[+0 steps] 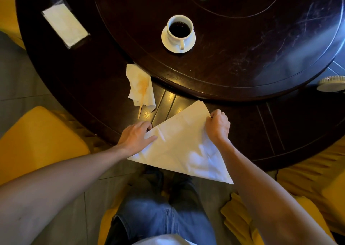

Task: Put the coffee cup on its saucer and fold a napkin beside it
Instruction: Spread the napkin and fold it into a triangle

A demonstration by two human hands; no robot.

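At the near edge of the dark round wooden table (280, 125), a white paper napkin folded into a triangle (183, 147) overhangs the rim; the left hand (135, 136) presses its left corner with fingers straight, the right hand (218, 125) pinches its far edge; folding is under way, and the next fold probably calls for bringing a corner across; its long edge runs from near right to far left, apex pointing far; farther off, the white ceramic cup of coffee (179, 30) already sits on its white saucer (190, 43), handle pointing near.
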